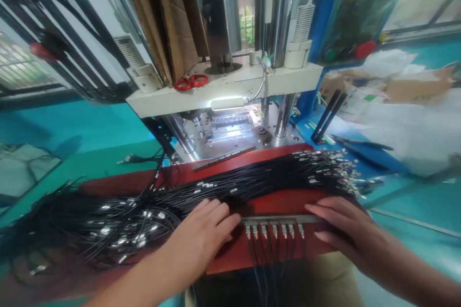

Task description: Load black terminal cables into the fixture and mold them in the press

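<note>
A narrow metal bar (310, 219) lies level over the red board's front part, with several silver cable connectors (275, 231) set in a row along it. Thin black cables (265, 268) hang from these connectors over the board's front edge. At the bar's left end, my left hand (205, 230) has its fingers curled around it; the fingertips are partly hidden. My right hand (342, 225) pinches the other end between thumb and fingers. Just behind the bar stretches a thick bundle of black cables (259, 175) with metal ends.
A press with a lit metal bed (230, 127) stands behind the red board (288, 199). A second slotted bar (223, 158) lies in front of the bed. Red-handled scissors (190, 82) rest on the press plate. More cables (118, 225) pile up at left; dark tools (363, 146) lie right.
</note>
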`<state>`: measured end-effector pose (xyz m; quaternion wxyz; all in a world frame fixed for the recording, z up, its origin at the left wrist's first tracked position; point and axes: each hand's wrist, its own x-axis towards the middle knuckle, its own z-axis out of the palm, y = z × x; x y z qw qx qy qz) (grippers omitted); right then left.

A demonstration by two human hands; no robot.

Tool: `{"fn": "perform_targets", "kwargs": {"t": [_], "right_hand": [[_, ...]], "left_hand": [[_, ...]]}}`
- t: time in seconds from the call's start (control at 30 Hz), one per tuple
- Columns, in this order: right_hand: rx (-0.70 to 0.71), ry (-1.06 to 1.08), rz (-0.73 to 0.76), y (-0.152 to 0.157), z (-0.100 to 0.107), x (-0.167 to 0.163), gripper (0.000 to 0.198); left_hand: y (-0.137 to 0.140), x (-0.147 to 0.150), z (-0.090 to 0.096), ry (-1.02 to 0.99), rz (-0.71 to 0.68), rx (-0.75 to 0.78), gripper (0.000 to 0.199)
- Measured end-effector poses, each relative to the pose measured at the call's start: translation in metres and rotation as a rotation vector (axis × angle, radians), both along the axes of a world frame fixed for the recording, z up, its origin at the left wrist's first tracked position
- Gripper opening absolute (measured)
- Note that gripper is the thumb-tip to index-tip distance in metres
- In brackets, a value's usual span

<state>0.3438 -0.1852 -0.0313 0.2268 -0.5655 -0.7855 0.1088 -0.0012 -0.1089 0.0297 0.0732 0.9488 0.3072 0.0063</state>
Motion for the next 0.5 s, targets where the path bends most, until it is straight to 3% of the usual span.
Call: {"fn": "perform_targets", "kwargs": {"t": [0.13,0.3,0.4,0.5], "right_hand": [[-0.005,0.013,0.030,0.008,-0.006,-0.002,0.031],[-0.083,0.061,0.032,0.008,-0.004,0.000,0.024],[-0.185,0.135,0.039,0.005,0.008,-0.003,0.022],[-0.311,0.241,0.020,0.006,0.029,-0.005,0.021]], "left_hand": [[-0.002,-0.010,-0.014,-0.016,0.109,0.062,0.027],[0.000,-0.010,-0.014,-0.039,0.201,-0.059,0.019],[-0.003,-0.010,-0.008,-0.099,0.216,-0.127,0.019],[-0.007,-0.016,0.011,-0.234,0.255,-0.263,0.019]]}}
